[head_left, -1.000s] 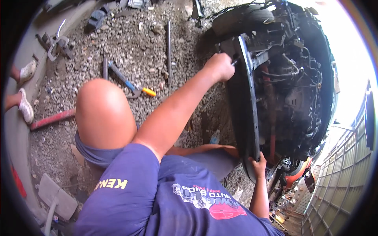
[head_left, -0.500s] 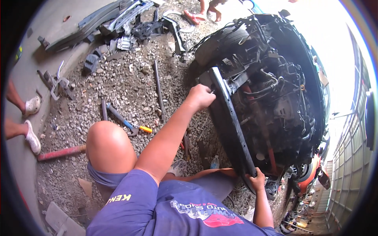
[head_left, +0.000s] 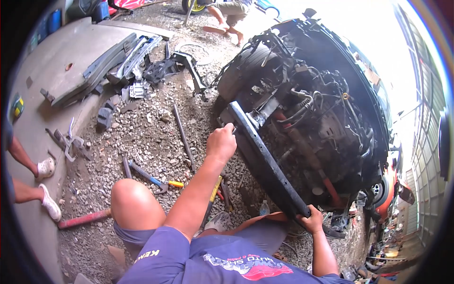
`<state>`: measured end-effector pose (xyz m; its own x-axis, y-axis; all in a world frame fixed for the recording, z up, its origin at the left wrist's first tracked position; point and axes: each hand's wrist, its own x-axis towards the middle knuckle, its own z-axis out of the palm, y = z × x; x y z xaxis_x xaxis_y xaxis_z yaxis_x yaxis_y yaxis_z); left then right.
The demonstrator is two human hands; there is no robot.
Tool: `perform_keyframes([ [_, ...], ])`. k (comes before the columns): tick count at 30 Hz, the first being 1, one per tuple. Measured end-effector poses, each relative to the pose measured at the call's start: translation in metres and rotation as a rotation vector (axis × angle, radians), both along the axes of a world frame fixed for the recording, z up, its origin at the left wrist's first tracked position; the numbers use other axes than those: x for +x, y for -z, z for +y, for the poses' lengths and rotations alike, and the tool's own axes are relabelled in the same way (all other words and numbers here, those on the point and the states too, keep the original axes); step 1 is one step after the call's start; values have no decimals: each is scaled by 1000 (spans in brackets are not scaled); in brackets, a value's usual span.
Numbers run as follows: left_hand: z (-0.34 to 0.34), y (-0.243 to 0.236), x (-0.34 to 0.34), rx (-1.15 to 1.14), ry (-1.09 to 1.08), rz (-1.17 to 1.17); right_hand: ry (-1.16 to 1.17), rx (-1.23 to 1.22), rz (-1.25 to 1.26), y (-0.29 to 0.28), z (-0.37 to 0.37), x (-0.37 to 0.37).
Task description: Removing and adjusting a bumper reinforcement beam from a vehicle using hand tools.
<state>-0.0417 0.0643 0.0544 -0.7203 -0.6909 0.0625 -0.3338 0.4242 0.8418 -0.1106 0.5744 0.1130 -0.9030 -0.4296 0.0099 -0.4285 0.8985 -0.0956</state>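
Observation:
A long black metal beam [head_left: 274,161] with holes along its face runs diagonally across the front of a stripped car [head_left: 326,123]. My left hand [head_left: 221,143] is closed at the beam's far end, beside a flat end plate [head_left: 228,115]; its fingertips are partly hidden. Around the near end my right hand [head_left: 311,220] is wrapped, thumb on top. Behind the beam, the car's exposed engine bay shows hoses, pipes and a tyre [head_left: 253,66].
On the gravel lie a metal bar [head_left: 183,135], a blue-handled hammer-like tool [head_left: 147,175], a yellow-handled screwdriver [head_left: 175,183] and a red pipe [head_left: 85,219]. Removed car panels [head_left: 101,71] rest far left. People's feet [head_left: 49,202] stand left; another person [head_left: 231,19] is beyond.
The view has tilted up, bringing more of the far ground into sight. Both hands keep about the same places on the beam, which shows no clear shift against the car.

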Motion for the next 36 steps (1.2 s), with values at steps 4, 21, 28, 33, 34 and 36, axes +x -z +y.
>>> perform_keyframes([
  [4, -13, 31, -2, 314, 30, 215, -14, -21, 17, 0, -5, 0],
  [21, -9, 10, -1, 153, -7, 135, -25, -53, 32, -8, -4, 2],
  [28, -38, 43, -8, 920, 51, 157, -64, -65, 48, -9, -5, 3],
  [33, -24, 27, -3, 966, 101, 173, -54, -64, 47, -7, 1, 2],
  [34, -19, 17, -1, 966, 109, 166, -50, -63, 49, -7, 3, 2],
  [36, -19, 2, 3, 740, 91, 137, -49, -69, 52, -8, 3, 3],
])
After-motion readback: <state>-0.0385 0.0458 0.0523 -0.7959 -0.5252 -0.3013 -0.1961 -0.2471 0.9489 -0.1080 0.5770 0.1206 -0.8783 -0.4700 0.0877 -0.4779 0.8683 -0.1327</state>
